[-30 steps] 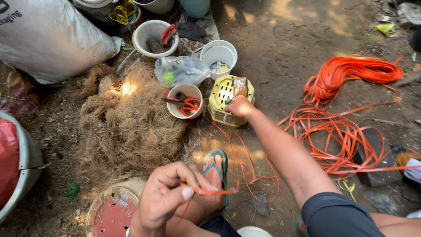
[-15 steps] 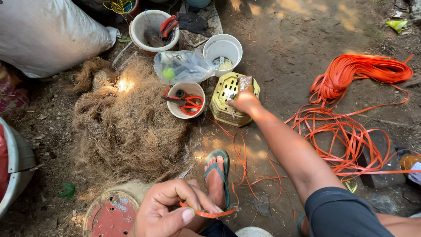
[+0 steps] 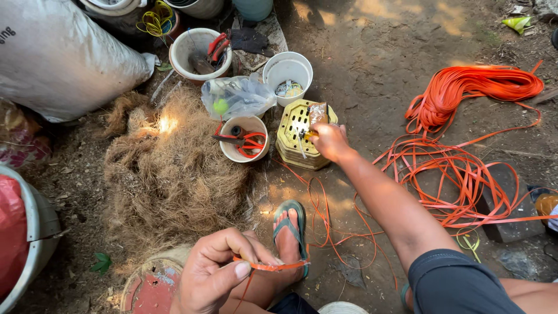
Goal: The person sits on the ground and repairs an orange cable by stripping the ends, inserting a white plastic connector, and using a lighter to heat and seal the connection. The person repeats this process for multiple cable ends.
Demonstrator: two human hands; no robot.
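My left hand (image 3: 218, 270) pinches a thin orange plastic strip (image 3: 273, 266) near the bottom, above my foot in a green flip-flop (image 3: 290, 229). My right arm stretches forward; my right hand (image 3: 328, 139) rests over a yellow perforated plastic box (image 3: 293, 139) and grips a small yellow-handled tool, with a brownish packet just above the fingers. The strip runs on across the dirt to a big tangle of orange strapping (image 3: 465, 128) at the right.
A white cup with scissors and red-handled tools (image 3: 244, 139), a clear plastic bag (image 3: 238, 96), further white buckets (image 3: 288, 75) and a pile of brown fibre (image 3: 168, 174) lie ahead. A large white sack (image 3: 58, 58) is far left; a round red lid (image 3: 148, 291) sits by my left hand.
My right hand has stayed at the yellow box, shifting slightly. The left hand has kept its pinch on the orange strip, which now lies flatter between the fingers.
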